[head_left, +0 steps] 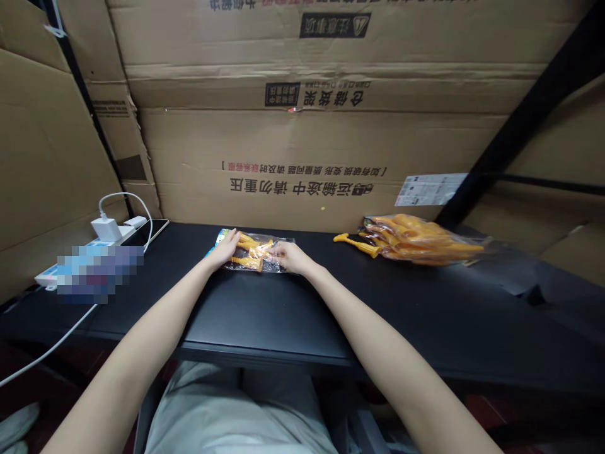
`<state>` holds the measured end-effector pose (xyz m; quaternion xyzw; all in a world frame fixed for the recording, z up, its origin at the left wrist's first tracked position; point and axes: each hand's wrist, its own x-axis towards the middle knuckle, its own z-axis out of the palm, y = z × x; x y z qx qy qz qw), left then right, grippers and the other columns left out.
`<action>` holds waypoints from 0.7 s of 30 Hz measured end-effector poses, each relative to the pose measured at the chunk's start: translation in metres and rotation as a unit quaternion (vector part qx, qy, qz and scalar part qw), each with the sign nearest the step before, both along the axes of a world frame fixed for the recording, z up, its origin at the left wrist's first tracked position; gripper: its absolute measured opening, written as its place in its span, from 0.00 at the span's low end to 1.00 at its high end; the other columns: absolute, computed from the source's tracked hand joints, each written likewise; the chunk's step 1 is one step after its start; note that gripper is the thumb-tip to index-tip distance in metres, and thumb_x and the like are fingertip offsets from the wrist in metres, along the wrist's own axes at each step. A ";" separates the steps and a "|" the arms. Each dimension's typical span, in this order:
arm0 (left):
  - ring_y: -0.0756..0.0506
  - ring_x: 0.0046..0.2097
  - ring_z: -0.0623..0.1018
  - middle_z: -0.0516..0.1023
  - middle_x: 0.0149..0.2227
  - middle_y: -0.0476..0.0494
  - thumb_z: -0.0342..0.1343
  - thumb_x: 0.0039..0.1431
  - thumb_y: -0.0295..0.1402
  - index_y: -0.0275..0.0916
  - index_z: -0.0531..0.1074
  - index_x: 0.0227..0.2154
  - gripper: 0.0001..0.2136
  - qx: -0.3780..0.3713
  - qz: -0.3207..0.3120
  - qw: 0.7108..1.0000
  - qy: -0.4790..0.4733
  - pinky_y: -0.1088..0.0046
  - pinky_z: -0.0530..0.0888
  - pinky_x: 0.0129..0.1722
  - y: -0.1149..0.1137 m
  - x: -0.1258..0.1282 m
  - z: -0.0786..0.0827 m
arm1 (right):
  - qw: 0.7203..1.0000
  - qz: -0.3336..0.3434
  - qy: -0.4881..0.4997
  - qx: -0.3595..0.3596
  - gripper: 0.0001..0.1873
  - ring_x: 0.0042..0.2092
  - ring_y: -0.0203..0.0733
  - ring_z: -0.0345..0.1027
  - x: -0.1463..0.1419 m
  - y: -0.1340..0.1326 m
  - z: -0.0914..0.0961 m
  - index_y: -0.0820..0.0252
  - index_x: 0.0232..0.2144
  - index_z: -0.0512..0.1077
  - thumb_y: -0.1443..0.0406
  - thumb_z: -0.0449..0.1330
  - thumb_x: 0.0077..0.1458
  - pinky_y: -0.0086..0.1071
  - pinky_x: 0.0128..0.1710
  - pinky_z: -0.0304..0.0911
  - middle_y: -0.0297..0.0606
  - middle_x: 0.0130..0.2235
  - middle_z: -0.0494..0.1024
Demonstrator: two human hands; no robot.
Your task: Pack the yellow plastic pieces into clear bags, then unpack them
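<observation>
A small clear plastic packet (258, 252) with yellow toy pieces inside lies flat on the black table (265, 315). My left hand (225, 247) rests on the packet's left end, fingers stretched flat over it. My right hand (289, 256) presses on its right end, fingers curled at the edge. Both arms reach forward from the bottom of the view.
A larger clear bag of yellow toys (420, 239) lies at the back right, with one loose yellow piece (354, 243) beside it. A white power strip with a charger (111, 230) and a phone (149, 230) sit at the left. Cardboard walls surround the table.
</observation>
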<state>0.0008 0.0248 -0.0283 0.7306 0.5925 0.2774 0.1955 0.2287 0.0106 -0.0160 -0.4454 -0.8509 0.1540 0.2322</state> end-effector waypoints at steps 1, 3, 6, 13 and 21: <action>0.45 0.66 0.53 0.50 0.66 0.41 0.31 0.65 0.45 0.35 0.47 0.65 0.29 -0.011 0.005 1.000 -0.022 0.66 0.57 0.62 -0.002 0.001 0.001 | 1.000 -0.001 -0.015 0.012 0.09 0.37 0.40 0.70 -0.001 -0.001 0.001 0.59 0.33 0.79 0.64 0.60 0.53 0.28 0.38 0.61 0.39 0.34 0.78; 0.45 0.66 0.54 0.49 0.66 0.41 0.38 0.63 0.47 0.35 0.47 0.65 0.32 -0.025 0.005 0.998 -0.055 0.68 0.56 0.63 -0.005 0.002 0.003 | 0.999 -0.001 -0.028 0.030 0.07 0.39 0.41 0.70 -0.002 -0.001 0.001 0.59 0.32 0.78 0.64 0.60 0.53 0.29 0.40 0.61 0.40 0.36 0.78; 0.44 0.66 0.54 0.50 0.66 0.42 0.42 0.61 0.48 0.36 0.47 0.65 0.33 -0.025 -0.002 0.998 -0.059 0.69 0.56 0.62 -0.007 0.003 0.004 | 1.000 0.001 0.012 0.023 0.05 0.40 0.42 0.70 -0.006 -0.002 0.001 0.60 0.30 0.78 0.66 0.62 0.50 0.31 0.41 0.62 0.41 0.37 0.77; 0.47 0.66 0.53 0.51 0.66 0.41 0.37 0.64 0.43 0.34 0.52 0.63 0.28 -0.039 0.033 0.985 -0.166 0.71 0.52 0.64 -0.007 0.002 0.009 | 0.891 -0.042 0.377 -0.251 0.09 0.35 0.36 0.71 -0.009 -0.002 -0.002 0.61 0.29 0.75 0.74 0.63 0.41 0.31 0.39 0.68 0.36 0.31 0.77; 0.42 0.64 0.60 0.58 0.64 0.37 0.48 0.58 0.33 0.36 0.56 0.62 0.27 -0.039 0.048 0.961 -0.268 0.66 0.57 0.61 -0.001 -0.001 0.001 | 0.797 -0.057 0.503 -0.330 0.09 0.32 0.35 0.70 -0.008 0.000 -0.006 0.62 0.18 0.70 0.79 0.59 0.33 0.36 0.40 0.71 0.33 0.26 0.74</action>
